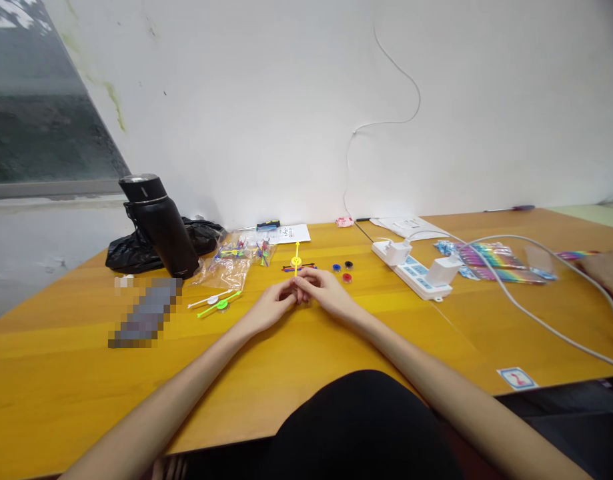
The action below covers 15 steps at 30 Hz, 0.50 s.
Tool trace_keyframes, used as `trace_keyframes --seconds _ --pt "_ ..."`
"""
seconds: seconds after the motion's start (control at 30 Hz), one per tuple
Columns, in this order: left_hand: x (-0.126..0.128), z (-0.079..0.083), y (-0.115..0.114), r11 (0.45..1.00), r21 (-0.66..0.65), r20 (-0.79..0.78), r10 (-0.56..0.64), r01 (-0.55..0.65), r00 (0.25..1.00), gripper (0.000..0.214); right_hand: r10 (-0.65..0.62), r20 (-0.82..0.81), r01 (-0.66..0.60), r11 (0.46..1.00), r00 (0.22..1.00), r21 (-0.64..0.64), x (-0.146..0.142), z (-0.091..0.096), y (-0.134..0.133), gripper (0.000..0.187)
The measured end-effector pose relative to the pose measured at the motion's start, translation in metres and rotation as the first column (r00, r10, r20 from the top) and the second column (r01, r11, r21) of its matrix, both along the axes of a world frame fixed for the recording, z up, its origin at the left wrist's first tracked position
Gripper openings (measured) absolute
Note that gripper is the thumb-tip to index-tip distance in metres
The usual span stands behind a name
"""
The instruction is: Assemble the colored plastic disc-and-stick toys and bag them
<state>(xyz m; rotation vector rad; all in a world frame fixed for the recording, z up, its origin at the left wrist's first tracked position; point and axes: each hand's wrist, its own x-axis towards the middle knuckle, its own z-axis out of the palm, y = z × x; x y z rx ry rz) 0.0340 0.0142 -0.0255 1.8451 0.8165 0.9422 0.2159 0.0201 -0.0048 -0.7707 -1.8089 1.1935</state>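
Yellow arrow (297, 256) is standing near upright between your two hands, its tip pointing away from you and its round hub showing just above your fingertips. Your left hand (275, 305) and right hand (328, 289) are meeting above the desk (306, 373), both gripping the lower end of the arrow with fingers drawn together. Your fingers are hiding that end, so you cannot tell how the grip is being shared.

Dark blue and red arrows (285, 269) are lying just beyond your hands, partly covered by them. Beyond and to the right of your right hand, a blue disc (337, 268), a black disc (349, 265) and a red disc (347, 278) are resting close together. To the left of your left hand, a white arrow (213, 300) and a green arrow (231, 299) are lying side by side, the green one nearer to you. Farther beyond that hand, a clear bag (233, 274) is holding coloured parts, and a black bottle (162, 230) is standing past it. Well right of your right hand, a power strip (411, 279) is carrying two white adapters (443, 270).
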Motion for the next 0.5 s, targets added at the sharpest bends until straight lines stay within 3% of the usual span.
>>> trace_keyframes --seconds 0.2,0.33,0.5 --pt "0.002 -0.005 -0.001 0.998 0.005 -0.04 0.059 -0.059 0.997 0.023 -0.014 0.068 0.013 1.0 0.998 0.013 -0.004 0.004 -0.004 0.035" --pt "0.002 -0.004 -0.003 0.99 0.023 -0.036 0.137 -0.136 0.99 0.033 -0.109 0.164 0.077 0.979 0.98 0.191 -0.012 0.007 -0.007 0.023" --pt "0.002 -0.006 -0.005 0.994 0.022 -0.01 0.107 -0.107 0.994 0.028 -0.167 0.261 0.051 0.915 0.951 0.4 -0.029 0.025 -0.011 0.014"
